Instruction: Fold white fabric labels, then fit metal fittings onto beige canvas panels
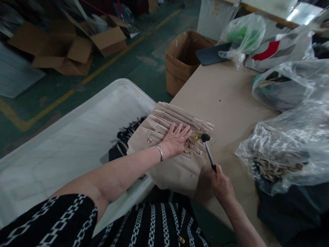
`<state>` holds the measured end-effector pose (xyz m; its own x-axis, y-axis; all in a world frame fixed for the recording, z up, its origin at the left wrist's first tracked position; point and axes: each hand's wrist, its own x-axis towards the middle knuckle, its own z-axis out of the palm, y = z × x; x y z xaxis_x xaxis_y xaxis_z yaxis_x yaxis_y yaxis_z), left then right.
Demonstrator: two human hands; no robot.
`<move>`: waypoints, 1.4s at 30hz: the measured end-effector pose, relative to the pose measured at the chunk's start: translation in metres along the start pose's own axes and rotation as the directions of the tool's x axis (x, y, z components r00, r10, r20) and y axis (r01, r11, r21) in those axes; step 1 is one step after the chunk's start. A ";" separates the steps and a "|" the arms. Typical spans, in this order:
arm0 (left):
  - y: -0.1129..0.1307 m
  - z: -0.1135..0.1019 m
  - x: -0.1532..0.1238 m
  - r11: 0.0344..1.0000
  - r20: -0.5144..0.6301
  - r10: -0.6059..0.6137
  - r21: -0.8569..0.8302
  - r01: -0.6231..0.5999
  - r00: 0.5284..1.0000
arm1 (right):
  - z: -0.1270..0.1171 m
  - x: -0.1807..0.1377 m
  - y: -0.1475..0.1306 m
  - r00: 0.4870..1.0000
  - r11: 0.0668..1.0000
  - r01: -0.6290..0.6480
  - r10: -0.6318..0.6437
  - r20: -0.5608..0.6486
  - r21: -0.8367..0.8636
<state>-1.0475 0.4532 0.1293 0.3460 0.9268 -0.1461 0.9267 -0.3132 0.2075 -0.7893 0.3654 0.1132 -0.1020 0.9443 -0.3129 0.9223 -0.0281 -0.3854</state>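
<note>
Several beige fabric pieces with zippers (164,118) lie fanned over one another at the table's left edge, partly overhanging the white tub. Flat across them rests my left hand (177,140), its fingers spread and pressing on the zippers. My right hand (223,185) is wrapped round the handle of a small mallet (209,152) with a black head and a metal shaft. The mallet's head is beside the right ends of the zippers, close to some gold-coloured metal parts; whether it touches them I cannot tell.
A white tub (77,127) on the left holds dark fabric pieces (118,149). Plastic bags (285,137) crowd the right of the table (226,103), one with small brownish pieces. A cardboard box (180,65) stands beyond the table; other open boxes (64,55) sit on the floor.
</note>
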 end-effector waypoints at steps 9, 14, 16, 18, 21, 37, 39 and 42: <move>-0.001 0.003 0.000 1.000 -0.019 0.010 0.025 -0.010 1.000 | -0.011 -0.040 -0.005 0.969 0.970 0.121 -0.069 -0.236 0.211; -0.002 0.004 0.001 1.000 -0.006 0.000 0.024 0.000 1.000 | -0.005 -0.038 0.002 0.982 0.976 0.043 -0.001 -0.191 0.214; -0.003 0.005 0.001 1.000 -0.004 0.000 0.018 0.000 1.000 | -0.001 -0.038 0.006 0.987 0.973 0.003 0.034 -0.158 0.230; -0.003 0.006 0.001 1.000 -0.009 0.005 0.016 -0.005 1.000 | 0.004 -0.041 0.010 0.989 0.969 -0.032 0.066 -0.135 0.243; -0.003 0.006 0.002 1.000 -0.011 0.011 0.022 -0.010 1.000 | 0.011 -0.044 0.015 0.989 0.962 -0.051 0.086 -0.121 0.268; -0.002 0.004 0.002 1.000 -0.002 0.025 0.015 -0.025 1.000 | 0.014 -0.035 0.001 1.000 0.987 0.001 0.000 -0.008 0.160; -0.002 0.004 0.002 1.000 -0.015 0.023 0.017 -0.023 1.000 | 0.012 -0.039 -0.001 0.998 0.985 0.025 -0.015 -0.058 0.171; -0.002 0.006 0.001 1.000 -0.033 0.019 0.015 -0.019 0.999 | 0.011 -0.042 -0.002 0.979 0.976 0.078 -0.037 -0.199 0.203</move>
<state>-1.0480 0.4536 0.1231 0.3586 0.9269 -0.1102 0.9221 -0.3335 0.1961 -0.7915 0.3217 0.1175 -0.0595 0.9910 -0.1198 0.8166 -0.0207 -0.5769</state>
